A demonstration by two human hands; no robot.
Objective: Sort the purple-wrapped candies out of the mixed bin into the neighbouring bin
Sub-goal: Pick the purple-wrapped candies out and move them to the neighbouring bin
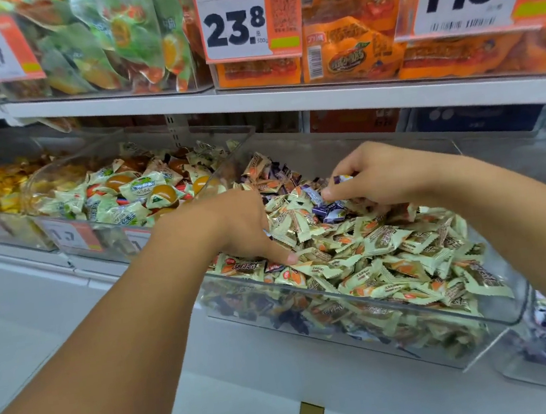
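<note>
While the left hand [232,225] is resting with relaxed fingers on the cream-wrapped candies [366,250], the right hand [381,173] is pinching a small purple-wrapped candy [342,178] between curled fingers. More purple candies [325,209] are lying just below that grip, inside the clear plastic mixed bin [414,306].

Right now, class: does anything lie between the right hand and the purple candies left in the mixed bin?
Nothing visible does. The right hand already pinches a purple candy, and more purple candies lie exposed just beneath its fingers, on top of the cream-wrapped ones in the mixed bin.
</note>
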